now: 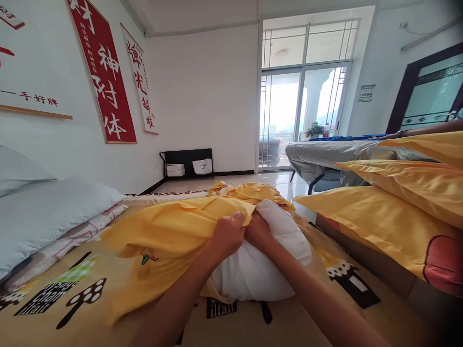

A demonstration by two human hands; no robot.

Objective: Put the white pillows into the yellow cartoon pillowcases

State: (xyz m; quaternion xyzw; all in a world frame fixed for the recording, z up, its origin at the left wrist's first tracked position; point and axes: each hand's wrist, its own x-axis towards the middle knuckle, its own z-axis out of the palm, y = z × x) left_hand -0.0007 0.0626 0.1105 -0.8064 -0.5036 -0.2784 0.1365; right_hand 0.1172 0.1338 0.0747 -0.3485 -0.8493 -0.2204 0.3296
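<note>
A yellow pillowcase [173,221] is spread over the left part of a white pillow [285,236] on the bed. The pillow's right part lies bare. My left hand [227,233] is closed on the pillowcase's edge, with its thumb on top. Close beside it, my right hand [258,230] is closed at the pillow's upper part, where the yellow edge meets the white; its fingertips are partly hidden. A small green and red print shows on the pillowcase's left part.
Patterned bedding [119,289] lies beneath. More white pillows [68,212] rest at left, and crumpled yellow fabric [249,191] lies beyond my hands. Stacked yellow pillows [390,217] are at right. Behind them stands a plastic-covered table [325,150], with part of another person's arm [427,129].
</note>
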